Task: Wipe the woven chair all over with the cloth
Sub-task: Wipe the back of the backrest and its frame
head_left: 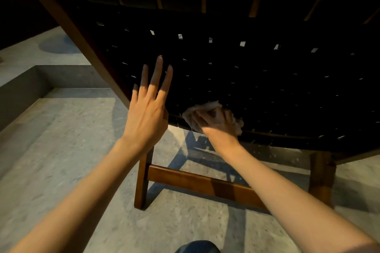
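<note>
Woven chair (246,68), seen from its low side. The dark woven panel fills the far and right of the view, its long axis running left to right. It leans with its upper rim far and its lower edge near. The wooden side rail (67,26) slants from far left toward the centre. Below, a leg (141,181) and a crossbar (195,183) stand on the stone floor (61,150).

The left hand (148,117) lies flat against the weave near the rail, fingers straight, slightly spread and pointing away. The right hand (218,123), blurred, grips the pale bunched cloth (191,117) and presses it on the panel's lower edge, just right of the left hand. Both forearms reach in from the near side.
</note>
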{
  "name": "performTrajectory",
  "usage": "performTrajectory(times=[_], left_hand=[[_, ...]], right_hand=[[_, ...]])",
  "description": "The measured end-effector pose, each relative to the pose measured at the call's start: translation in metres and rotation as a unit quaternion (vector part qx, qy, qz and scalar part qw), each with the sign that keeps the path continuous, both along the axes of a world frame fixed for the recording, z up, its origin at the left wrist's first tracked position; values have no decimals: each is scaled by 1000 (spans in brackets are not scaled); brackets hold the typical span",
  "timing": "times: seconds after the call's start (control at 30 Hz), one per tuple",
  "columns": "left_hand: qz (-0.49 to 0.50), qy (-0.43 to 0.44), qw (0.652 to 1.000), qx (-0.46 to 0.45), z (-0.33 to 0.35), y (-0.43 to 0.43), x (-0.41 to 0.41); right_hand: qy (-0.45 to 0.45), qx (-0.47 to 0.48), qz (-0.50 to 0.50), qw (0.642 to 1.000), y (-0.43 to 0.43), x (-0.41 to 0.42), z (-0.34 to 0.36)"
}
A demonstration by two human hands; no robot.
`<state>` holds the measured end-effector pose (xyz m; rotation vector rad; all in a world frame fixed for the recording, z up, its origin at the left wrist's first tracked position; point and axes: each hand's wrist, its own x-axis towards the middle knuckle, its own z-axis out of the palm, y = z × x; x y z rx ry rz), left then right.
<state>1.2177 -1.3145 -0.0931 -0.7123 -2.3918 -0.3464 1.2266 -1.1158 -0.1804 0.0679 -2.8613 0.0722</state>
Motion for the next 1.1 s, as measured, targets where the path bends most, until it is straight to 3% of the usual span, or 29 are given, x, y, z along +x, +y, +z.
performTrajectory(times=[0.07, 0.13, 0.23, 0.3, 0.4, 0.43, 0.5, 0.6, 0.7, 0.77, 0.93, 1.1], left_hand=[[6, -14, 1000, -5, -1, 3, 2], [11, -25, 1000, -8, 0, 3, 4], [23, -43, 999, -24, 4, 2, 8], [34, -46, 998, -40, 9, 1, 13], [45, -45, 996, -63, 15, -4, 20], [42, -48, 996, -57, 17, -6, 22], [34, -42, 997, -49, 22, -12, 25], [39, -25, 998, -35, 32, -22, 28], [45, -23, 998, -22, 42, -31, 27], [50, -18, 998, -22, 50, -34, 25], [54, -16, 998, -22, 63, -36, 17], [51, -7, 999, -12, 59, -37, 9]], right_hand=[[-70, 74, -8, 995, -7, 0, -13], [-79, 54, -9, 995, -2, 0, -19], [-102, -141, 6, 985, 1, 5, -12], [-138, -135, -32, 981, -6, 9, 5], [-188, -27, -46, 981, -23, 26, 38], [-151, 5, -2, 989, -28, 38, 47], [39, 79, 120, 989, -27, 64, 63], [326, 104, 194, 919, -24, 81, 101], [476, 132, 194, 847, -29, 81, 143], [517, 139, 175, 826, -36, 73, 162], [495, 149, 96, 850, -55, 44, 177], [487, 117, 96, 860, -59, 21, 164]])
